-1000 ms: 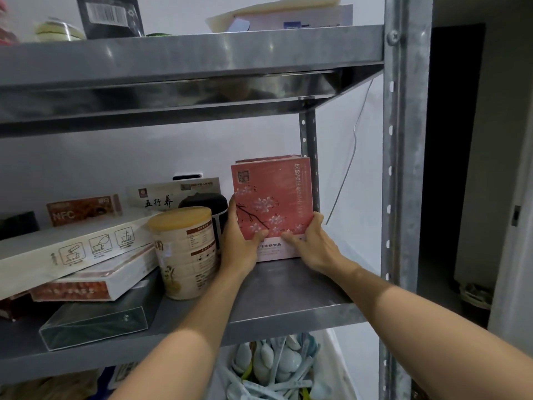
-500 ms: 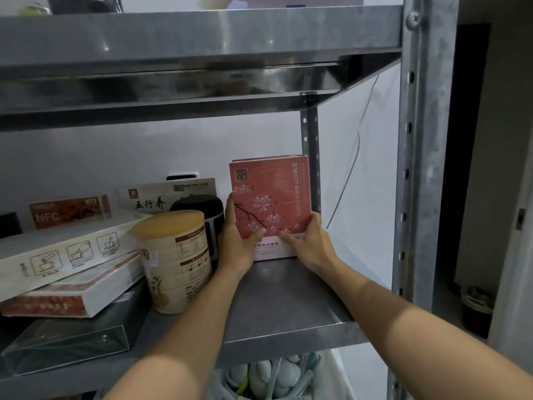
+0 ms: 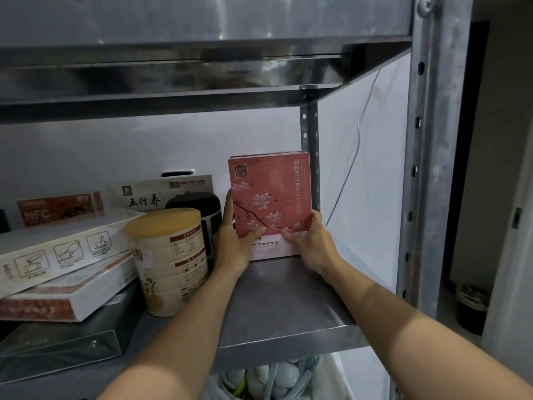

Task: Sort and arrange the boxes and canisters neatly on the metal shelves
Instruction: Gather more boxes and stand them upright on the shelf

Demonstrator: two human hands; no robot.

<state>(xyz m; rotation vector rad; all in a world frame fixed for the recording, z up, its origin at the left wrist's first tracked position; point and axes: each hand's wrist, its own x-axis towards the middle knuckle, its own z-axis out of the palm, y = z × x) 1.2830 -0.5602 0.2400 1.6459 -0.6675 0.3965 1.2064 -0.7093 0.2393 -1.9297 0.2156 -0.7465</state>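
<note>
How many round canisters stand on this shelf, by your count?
2. The yellow-lidded canister stands beside the left hand; the black canister stands behind it, partly hidden. More may be hidden farther back.

The scene is dim, with a cool grey cast. The brightest area is the plain white wall (image 3: pixel 144 145) behind and to the right of the pink upright cardboard box with white blossom print (image 3: pixel 269 197), lit softly and evenly. Above the box, the grey steel upper shelf (image 3: pixel 202 21) carries small glare spots on its front lip and smeared reflections on its dark underside. Left of the box, the long white cardboard carton (image 3: pixel 57 249) lies in shadow. Far right of the box, the open doorway (image 3: pixel 467 168) is almost black. The galvanised steel post (image 3: pixel 427 168) right of the box leans from wide-angle distortion. Print on the box is readable; the bare forearms (image 3: pixel 432 342) below it look soft.
</note>
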